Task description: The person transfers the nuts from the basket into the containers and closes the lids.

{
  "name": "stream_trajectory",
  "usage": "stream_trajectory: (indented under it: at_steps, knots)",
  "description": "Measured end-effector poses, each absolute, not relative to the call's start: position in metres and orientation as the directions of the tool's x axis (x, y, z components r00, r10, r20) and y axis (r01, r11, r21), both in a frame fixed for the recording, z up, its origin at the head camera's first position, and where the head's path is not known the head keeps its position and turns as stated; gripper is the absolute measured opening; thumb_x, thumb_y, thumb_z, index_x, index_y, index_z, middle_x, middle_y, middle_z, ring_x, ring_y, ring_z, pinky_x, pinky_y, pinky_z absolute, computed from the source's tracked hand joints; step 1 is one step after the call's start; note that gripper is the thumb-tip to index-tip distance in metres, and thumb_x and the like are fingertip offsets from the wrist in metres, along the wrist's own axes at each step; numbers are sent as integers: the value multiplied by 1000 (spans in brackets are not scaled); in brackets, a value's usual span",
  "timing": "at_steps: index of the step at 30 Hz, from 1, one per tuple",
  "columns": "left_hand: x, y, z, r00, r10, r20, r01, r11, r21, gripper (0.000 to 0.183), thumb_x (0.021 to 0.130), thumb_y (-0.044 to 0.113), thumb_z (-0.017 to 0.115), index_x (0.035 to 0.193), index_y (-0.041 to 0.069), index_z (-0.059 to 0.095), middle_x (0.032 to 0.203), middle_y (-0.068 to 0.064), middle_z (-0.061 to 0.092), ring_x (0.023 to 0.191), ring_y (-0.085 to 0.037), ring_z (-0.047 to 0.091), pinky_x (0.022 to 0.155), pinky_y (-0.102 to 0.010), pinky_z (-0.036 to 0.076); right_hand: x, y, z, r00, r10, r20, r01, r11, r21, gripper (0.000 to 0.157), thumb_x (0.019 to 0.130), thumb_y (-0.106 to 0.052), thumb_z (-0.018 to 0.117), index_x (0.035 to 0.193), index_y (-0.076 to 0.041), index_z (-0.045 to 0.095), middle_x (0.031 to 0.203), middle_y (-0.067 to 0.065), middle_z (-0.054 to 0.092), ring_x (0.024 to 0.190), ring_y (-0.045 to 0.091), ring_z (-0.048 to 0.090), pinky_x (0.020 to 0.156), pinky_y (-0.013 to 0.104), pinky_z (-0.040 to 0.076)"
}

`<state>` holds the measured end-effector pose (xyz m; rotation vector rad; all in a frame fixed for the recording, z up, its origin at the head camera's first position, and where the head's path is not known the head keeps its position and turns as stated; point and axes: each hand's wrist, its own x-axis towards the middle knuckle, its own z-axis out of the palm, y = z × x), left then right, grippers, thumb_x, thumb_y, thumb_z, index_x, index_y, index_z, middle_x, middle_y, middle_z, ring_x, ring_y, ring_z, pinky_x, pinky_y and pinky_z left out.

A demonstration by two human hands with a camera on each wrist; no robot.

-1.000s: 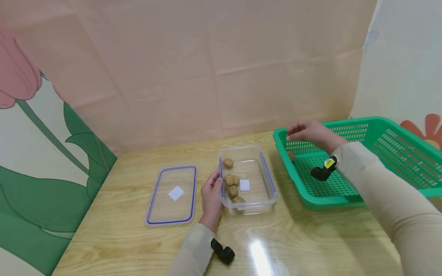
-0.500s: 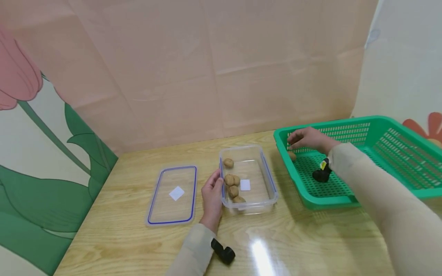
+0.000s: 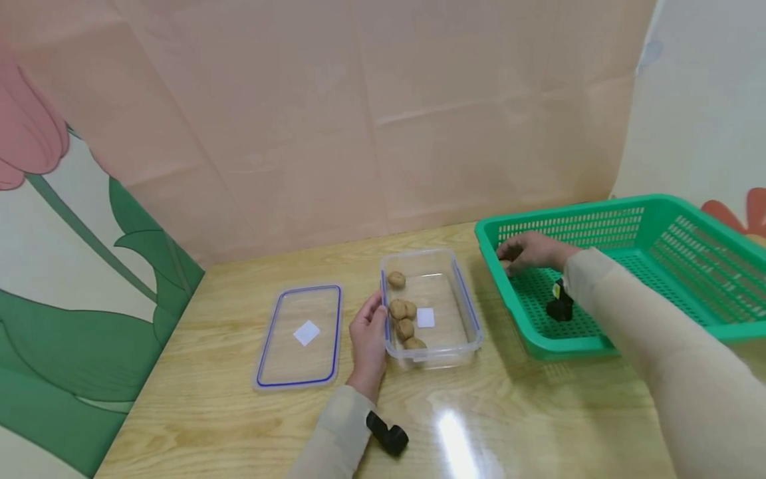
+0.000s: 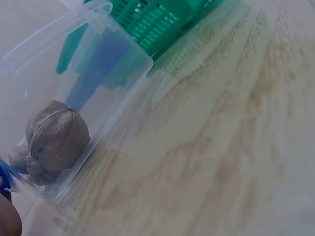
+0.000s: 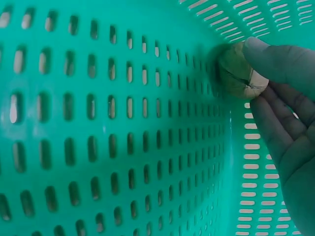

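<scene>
A clear plastic food container [image 3: 463,299] with a blue-edged rim holds several walnuts [image 3: 405,328] along its left side. My left hand [image 3: 368,336] rests against the outside of its left wall, fingers fairly straight and thumb at the rim. In the left wrist view, walnuts [image 4: 58,135] show through the clear wall, with only a fingertip [image 4: 7,219] in the corner. Inside the green basket [image 3: 522,326], my right hand [image 3: 532,251] pinches a walnut [image 5: 238,73] between thumb and fingers, close against the basket wall, as the right wrist view shows.
The container's lid [image 3: 299,362], clear with a blue seal and a white square on it, lies flat left of the left hand. All of these sit on a wood-grain table [image 3: 197,399]. A pinkish covering [image 3: 383,133] stands behind its back edge.
My right hand has come down from above the basket's left rim into its back left corner and taken hold of the walnut there. The left hand has stayed at the container.
</scene>
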<state>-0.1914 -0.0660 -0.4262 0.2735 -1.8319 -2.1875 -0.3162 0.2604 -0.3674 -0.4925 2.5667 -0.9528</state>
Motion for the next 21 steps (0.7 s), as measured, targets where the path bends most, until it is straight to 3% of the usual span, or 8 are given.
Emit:
stream_trajectory:
  at_steps: [3,10,21]
  knots:
    - [-192,-66,-425,-945,-325,32,90,-166,982,33,88,5,53,120,4,61,121,-13,61,113,-22,55,93,-30,45,-317,260,-367,-871,-446,-205,-205,709,-674,45,78,-12,72,118,3,57,123,24,55,114,40,49,89,48,46]
    - [-191,-66,-427,-946,-322,25,79,-158,984,32,88,6,53,119,6,62,119,-13,62,103,-19,56,85,-24,47,-315,259,-371,-826,-514,-230,-247,698,-672,33,80,-7,69,111,-1,62,120,19,58,117,41,47,92,49,44]
    - [-192,-66,-429,-947,-317,48,106,-169,980,32,88,5,53,118,4,63,118,-18,61,93,-13,56,80,-20,47,-315,259,-364,-853,-471,-225,-223,719,-658,43,78,-12,71,117,1,58,129,26,49,121,46,41,94,53,41]
